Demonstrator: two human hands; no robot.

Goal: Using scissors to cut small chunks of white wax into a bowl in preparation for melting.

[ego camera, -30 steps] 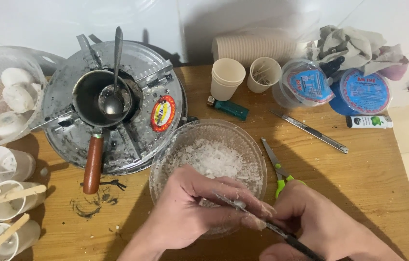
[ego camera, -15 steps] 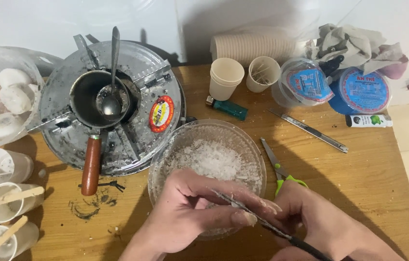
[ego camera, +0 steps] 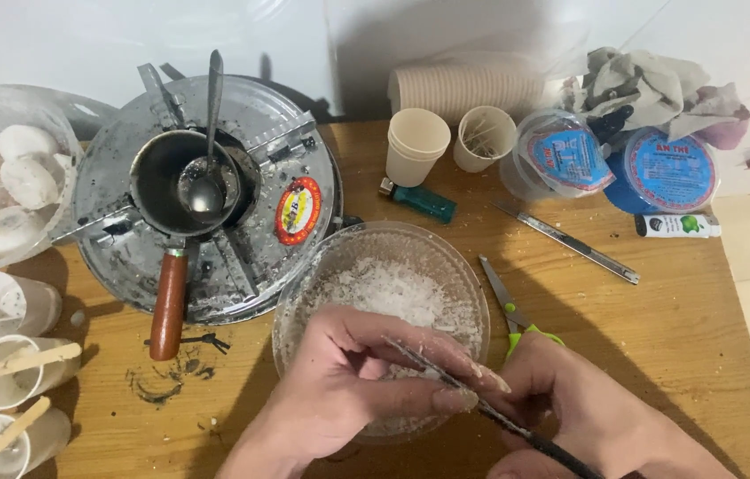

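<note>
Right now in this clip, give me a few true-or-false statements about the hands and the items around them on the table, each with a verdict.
1. Both hands work over the clear bowl of white flakes. True.
2. The right hand holds a wooden stick. False: it holds a thin dark tool whose tip reaches the left fingers.
3. A spoon rests in the small pot on the stove. True.
4. The green-handled scissors lie left of the bowl. False: they lie to its right.
5. The green lighter stands inside a paper cup. False: it lies on the table beside the cups.
</note>
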